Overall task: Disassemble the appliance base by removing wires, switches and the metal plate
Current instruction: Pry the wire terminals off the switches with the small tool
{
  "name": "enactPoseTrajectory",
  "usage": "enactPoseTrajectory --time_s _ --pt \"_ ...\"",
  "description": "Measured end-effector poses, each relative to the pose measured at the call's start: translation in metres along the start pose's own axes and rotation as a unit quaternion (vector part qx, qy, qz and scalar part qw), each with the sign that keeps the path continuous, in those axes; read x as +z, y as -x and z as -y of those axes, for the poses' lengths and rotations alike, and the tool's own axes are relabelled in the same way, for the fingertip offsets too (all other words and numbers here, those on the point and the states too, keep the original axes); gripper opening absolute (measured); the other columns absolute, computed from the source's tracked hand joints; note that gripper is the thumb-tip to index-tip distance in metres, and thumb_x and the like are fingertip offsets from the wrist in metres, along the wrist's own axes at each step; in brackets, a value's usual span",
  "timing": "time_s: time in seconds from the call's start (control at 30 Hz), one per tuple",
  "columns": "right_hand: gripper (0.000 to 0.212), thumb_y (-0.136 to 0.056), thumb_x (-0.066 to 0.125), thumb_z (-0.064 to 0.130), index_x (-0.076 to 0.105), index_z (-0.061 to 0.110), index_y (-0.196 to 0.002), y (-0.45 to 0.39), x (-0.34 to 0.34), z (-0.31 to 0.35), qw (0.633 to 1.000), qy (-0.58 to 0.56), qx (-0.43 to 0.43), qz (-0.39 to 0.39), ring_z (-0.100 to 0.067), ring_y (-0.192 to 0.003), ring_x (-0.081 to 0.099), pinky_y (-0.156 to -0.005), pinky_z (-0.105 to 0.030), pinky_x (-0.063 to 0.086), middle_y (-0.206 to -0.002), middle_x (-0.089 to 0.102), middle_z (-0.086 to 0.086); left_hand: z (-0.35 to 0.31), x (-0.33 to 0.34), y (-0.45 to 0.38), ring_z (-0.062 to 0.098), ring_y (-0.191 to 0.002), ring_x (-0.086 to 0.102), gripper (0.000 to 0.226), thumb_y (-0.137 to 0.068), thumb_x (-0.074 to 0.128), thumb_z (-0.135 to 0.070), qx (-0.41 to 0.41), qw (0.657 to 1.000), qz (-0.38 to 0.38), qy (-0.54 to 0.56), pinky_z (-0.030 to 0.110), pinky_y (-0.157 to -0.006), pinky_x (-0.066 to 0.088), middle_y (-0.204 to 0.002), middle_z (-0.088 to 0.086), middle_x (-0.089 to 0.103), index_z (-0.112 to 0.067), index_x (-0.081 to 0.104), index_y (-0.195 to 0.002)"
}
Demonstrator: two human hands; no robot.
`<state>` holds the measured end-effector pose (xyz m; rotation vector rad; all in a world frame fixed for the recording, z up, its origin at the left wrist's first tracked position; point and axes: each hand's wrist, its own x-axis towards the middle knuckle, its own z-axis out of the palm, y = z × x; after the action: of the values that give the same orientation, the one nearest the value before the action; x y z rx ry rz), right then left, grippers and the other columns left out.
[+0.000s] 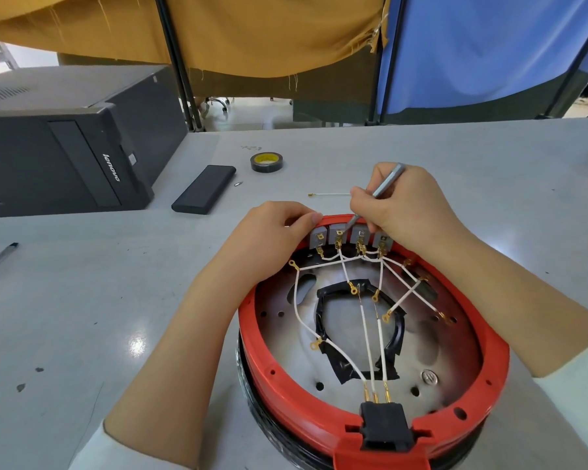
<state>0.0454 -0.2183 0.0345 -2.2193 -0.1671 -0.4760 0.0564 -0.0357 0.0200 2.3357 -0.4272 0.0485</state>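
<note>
Red rim (pixel 496 364): bare table (pixel 116 300) lay leftward.
Left hand (pixel 272 239): my fingers curled, gripping rim beside switches (pixel 350 237).
Right hand (pixel 404 205): pinched screwdriver (pixel 386 183), tip at switches.

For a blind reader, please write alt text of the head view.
A person's right hand works a slim metal tool at the grey switches on a red appliance base, while the left hand grips the rim. White wires cross the metal plate inside.

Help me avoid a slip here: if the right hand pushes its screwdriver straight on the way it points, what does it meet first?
The right hand aims the screwdriver down and to the left, so it would probably meet the second grey switch from the left. The tip looks to be on it already, though depth is unclear.
</note>
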Motion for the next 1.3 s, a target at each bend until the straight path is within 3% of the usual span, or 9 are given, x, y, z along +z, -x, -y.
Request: enactPoseTrajectory --time_s 0.17,0.4,0.63,0.83,1.0,1.2,1.3 --pt "0.029 -0.085 0.062 0.017 0.044 0.014 -0.062 0.002 0.002 0.006 1.000 0.007 0.004 0.022 -0.009 -0.043 0.052 -0.044 -0.018 0.043 -0.058 0.054 -0.010 0.000 0.000 0.000 0.008 -0.087 0.058 0.027 -0.095 0.046 -0.040 -0.001 1.000 -0.001 -0.003 0.017 -0.070 0.042 -0.092 -0.011 0.068 -0.030 0.069 -0.103" --pt "0.029 -0.083 0.057 0.011 0.045 0.012 -0.056 -0.012 0.003 0.010 0.995 0.004 0.072 0.071 -0.003 -0.029 0.040 -0.036 -0.012 0.035 -0.046 0.052 -0.004 0.000 0.000 0.000 0.009 -0.088 0.058 0.027 -0.096 0.045 -0.040 0.004 1.000 0.005 -0.007 0.022 -0.072 0.043 -0.092 -0.010 0.068 -0.029 0.069 -0.102" --pt "0.029 -0.084 0.057 0.015 0.041 0.012 -0.060 0.000 0.004 0.003 1.000 -0.012 -0.007 -0.001 -0.006 -0.039 0.045 -0.047 -0.022 0.042 -0.051 0.049 -0.007 -0.001 -0.001 0.001 0.009 -0.088 0.058 0.027 -0.096 0.045 -0.040 0.003 1.000 0.004 -0.005 0.020 -0.071 0.042 -0.093 -0.010 0.068 -0.029 0.069 -0.102" --pt "0.030 -0.087 0.056 0.016 0.043 0.013 -0.061 -0.003 0.005 0.002 0.999 -0.004 0.011 0.033 -0.003 -0.034 0.043 -0.041 -0.012 0.037 -0.049 0.052 -0.004 0.000 0.000 0.001 0.008 -0.087 0.058 0.027 -0.096 0.045 -0.041 -0.001 1.000 0.007 -0.002 0.020 -0.073 0.043 -0.092 -0.011 0.068 -0.030 0.069 -0.102" --pt "0.031 -0.086 0.054 0.016 0.043 0.014 -0.057 -0.010 0.005 0.006 0.998 0.032 0.033 0.049 -0.004 -0.034 0.040 -0.044 -0.017 0.038 -0.046 0.051 0.000 -0.001 0.000 0.000 0.009 -0.088 0.058 0.028 -0.096 0.044 -0.040 0.002 1.000 0.007 -0.008 0.020 -0.071 0.042 -0.093 -0.009 0.068 -0.029 0.069 -0.103" --pt "0.028 -0.087 0.055 0.019 0.043 0.011 -0.062 0.000 0.006 0.005 1.000 0.018 -0.019 -0.004 -0.013 -0.049 0.045 -0.052 -0.026 0.041 -0.059 0.052 -0.012 0.000 0.000 0.001 0.005 -0.084 0.057 0.027 -0.096 0.044 -0.041 0.000 1.000 0.006 -0.004 0.017 -0.067 0.041 -0.090 -0.012 0.067 -0.030 0.068 -0.102" --pt "0.027 -0.087 0.055 0.019 0.043 0.011 -0.064 -0.001 0.006 0.004 1.000 0.020 -0.018 0.009 -0.010 -0.046 0.044 -0.048 -0.023 0.040 -0.059 0.051 -0.012 0.000 0.000 0.001 0.005 -0.083 0.058 0.027 -0.096 0.045 -0.041 -0.001 1.000 0.004 -0.002 0.017 -0.067 0.041 -0.089 -0.012 0.067 -0.030 0.069 -0.101"
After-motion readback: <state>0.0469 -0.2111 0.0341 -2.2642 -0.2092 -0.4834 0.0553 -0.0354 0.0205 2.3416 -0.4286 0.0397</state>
